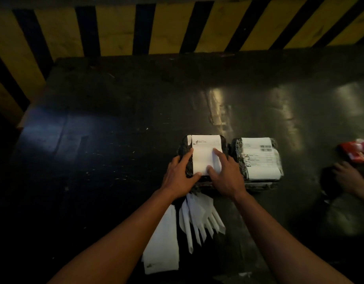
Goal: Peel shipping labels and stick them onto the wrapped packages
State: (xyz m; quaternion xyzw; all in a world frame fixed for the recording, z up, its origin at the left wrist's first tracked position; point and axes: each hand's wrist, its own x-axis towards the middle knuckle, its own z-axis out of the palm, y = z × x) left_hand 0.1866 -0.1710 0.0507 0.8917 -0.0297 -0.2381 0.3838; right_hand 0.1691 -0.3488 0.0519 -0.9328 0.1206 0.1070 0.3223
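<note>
A black wrapped package (184, 147) lies on the dark table (115, 130), with a white shipping label (203, 154) on its top. My left hand (180, 175) rests on the package's left side, with its forefinger and thumb at the label's left edge. My right hand (226, 175) presses flat on the label's right part with straight fingers. Right beside it lies a second wrapped package (257, 160) with a printed label stuck on top. Loose white label sheets and backing strips (197, 218) lie below the packages, between my forearms.
Another person's hand (349, 177) reaches in at the right edge, near a red and pink packet (357, 150). A yellow-and-black striped barrier (177, 25) runs behind the table's far edge.
</note>
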